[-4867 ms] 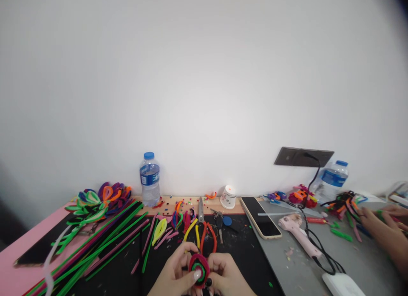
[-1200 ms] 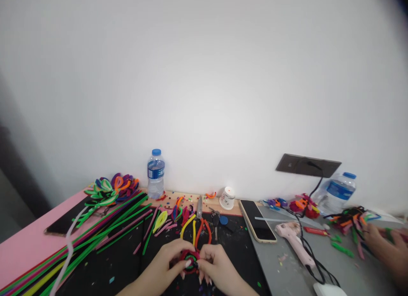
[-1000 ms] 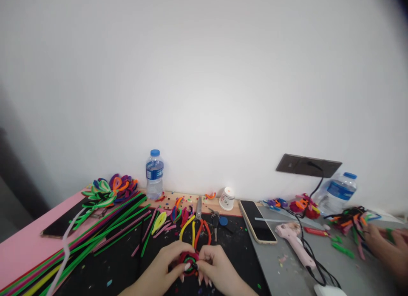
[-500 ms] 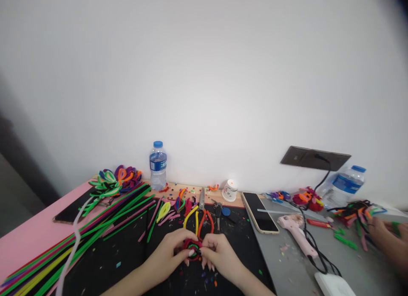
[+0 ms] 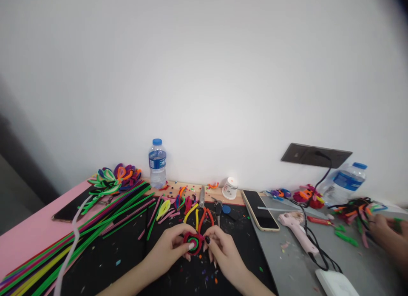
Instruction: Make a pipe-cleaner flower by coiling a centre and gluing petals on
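A coiled pipe cleaner piece [image 5: 195, 242], dark red around a green ring, is in both hands low in the middle of the view. My left hand [image 5: 174, 244] grips it from the left, thumb on its face and fingers behind. On its right edge, my right hand [image 5: 220, 245] pinches the red rim between thumb and fingertips; a black nail shows on it. Just beyond the piece lie scissors [image 5: 202, 198] with yellow and orange handles, pointing at the wall. Loose pipe cleaners [image 5: 108, 228] in green, pink, purple and yellow spread out to the left of my left hand.
A water bottle [image 5: 157, 164], a paper cup [image 5: 230, 189] and keys [image 5: 218, 207] stand or lie near the wall. To the right are a phone [image 5: 262, 211], a pink glue gun [image 5: 298, 233] with a cord, and another person's hand [image 5: 387, 234]. Finished pipe cleaner flowers [image 5: 110, 179] sit at the back left.
My right hand has shifted slightly right, from over the coil to its right edge. More of the coil's face now shows, with my left hand still holding it.
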Motion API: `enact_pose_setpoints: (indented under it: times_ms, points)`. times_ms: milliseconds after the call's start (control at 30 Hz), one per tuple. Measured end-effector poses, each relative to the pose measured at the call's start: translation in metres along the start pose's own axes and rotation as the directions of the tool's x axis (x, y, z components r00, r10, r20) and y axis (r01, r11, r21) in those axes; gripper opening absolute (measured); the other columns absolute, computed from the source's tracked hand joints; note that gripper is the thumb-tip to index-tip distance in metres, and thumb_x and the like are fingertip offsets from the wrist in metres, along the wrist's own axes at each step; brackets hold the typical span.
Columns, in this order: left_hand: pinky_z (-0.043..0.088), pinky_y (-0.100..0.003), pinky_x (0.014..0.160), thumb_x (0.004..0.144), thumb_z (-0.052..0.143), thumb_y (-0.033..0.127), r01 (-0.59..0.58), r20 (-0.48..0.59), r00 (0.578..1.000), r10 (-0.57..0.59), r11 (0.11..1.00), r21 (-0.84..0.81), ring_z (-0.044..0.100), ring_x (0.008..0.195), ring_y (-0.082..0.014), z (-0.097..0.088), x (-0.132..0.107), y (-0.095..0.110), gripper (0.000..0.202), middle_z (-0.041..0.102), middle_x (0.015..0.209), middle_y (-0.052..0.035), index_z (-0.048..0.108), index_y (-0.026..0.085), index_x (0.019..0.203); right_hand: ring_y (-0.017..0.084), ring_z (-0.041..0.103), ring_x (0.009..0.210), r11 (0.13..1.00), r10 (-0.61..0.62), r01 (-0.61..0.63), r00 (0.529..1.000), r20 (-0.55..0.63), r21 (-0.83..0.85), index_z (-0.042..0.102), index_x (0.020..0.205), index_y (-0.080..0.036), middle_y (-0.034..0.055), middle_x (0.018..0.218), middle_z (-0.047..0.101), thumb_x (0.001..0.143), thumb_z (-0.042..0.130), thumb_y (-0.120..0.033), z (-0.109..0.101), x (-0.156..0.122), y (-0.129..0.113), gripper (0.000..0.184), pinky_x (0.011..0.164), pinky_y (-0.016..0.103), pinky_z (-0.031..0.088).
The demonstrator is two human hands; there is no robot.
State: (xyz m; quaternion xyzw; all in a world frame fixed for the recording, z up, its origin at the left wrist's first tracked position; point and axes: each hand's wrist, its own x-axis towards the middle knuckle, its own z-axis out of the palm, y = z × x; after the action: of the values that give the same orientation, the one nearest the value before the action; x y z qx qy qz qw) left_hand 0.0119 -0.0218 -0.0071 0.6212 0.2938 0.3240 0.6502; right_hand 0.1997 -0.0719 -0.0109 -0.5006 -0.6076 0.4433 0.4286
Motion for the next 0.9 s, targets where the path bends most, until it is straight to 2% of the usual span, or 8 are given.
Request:
enact_pose_setpoints:
  times_ms: [167, 300, 567, 700, 900]
  points:
    - [0.053, -0.025, 0.055, 0.074, 0.067, 0.026, 0.048, 0.014, 0.999, -0.047, 0.994, -0.095, 0.061, 0.054, -0.0102, 0.001, 0.001, -0.002, 0.022, 0.055, 0.074, 0.0035, 0.058, 0.017, 0.092, 0.012, 0.056, 0.063, 0.924, -0.185, 0.16, 0.982, -0.041, -0.348, 0.059, 0.088, -0.019, 0.001, 0.073, 0.061, 0.085, 0.046, -0.018, -0.007, -0.005, -0.005, 0.014, 0.058, 0.021, 0.045]
    - [0.051, -0.022, 0.051, 0.072, 0.068, 0.028, 0.068, 0.026, 0.998, -0.065, 0.989, -0.133, 0.061, 0.051, -0.0096, 0.003, 0.001, -0.002, 0.024, 0.056, 0.072, 0.0044, 0.057, 0.017, 0.091, 0.015, 0.06, 0.077, 0.849, -0.295, 0.261, 0.956, -0.001, -0.46, 0.061, 0.091, -0.021, 0.0034, 0.085, 0.064, 0.087, 0.044, -0.015, -0.011, -0.007, -0.008, 0.018, 0.072, 0.023, 0.047]
    - [0.049, -0.02, 0.047, 0.069, 0.071, 0.029, 0.11, 0.049, 0.994, -0.103, 0.975, -0.192, 0.061, 0.049, -0.0093, 0.006, 0.002, -0.002, 0.03, 0.058, 0.072, 0.004, 0.055, 0.016, 0.09, 0.015, 0.06, 0.075, 0.707, -0.382, 0.367, 0.918, 0.111, -0.605, 0.059, 0.097, -0.019, 0.0055, 0.084, 0.064, 0.091, 0.039, -0.017, -0.015, -0.01, -0.011, 0.021, 0.07, 0.025, 0.047]
    - [0.049, -0.02, 0.047, 0.069, 0.071, 0.029, 0.116, 0.046, 0.993, -0.109, 0.974, -0.195, 0.061, 0.049, -0.0093, 0.007, 0.002, -0.001, 0.03, 0.06, 0.072, 0.0031, 0.055, 0.015, 0.09, 0.015, 0.059, 0.071, 0.663, -0.397, 0.359, 0.913, 0.099, -0.656, 0.058, 0.093, -0.017, 0.006, 0.08, 0.064, 0.09, 0.039, -0.015, -0.014, -0.01, -0.009, 0.02, 0.066, 0.025, 0.046]
    - [0.049, -0.021, 0.048, 0.068, 0.072, 0.031, 0.122, 0.043, 0.992, -0.116, 0.971, -0.204, 0.061, 0.048, -0.0098, 0.011, 0.003, 0.0, 0.032, 0.062, 0.071, 0.0022, 0.056, 0.015, 0.09, 0.014, 0.056, 0.058, 0.613, -0.437, 0.331, 0.899, 0.042, -0.717, 0.057, 0.079, -0.017, 0.0038, 0.066, 0.059, 0.089, 0.038, -0.015, -0.009, -0.01, -0.008, 0.021, 0.055, 0.023, 0.043]
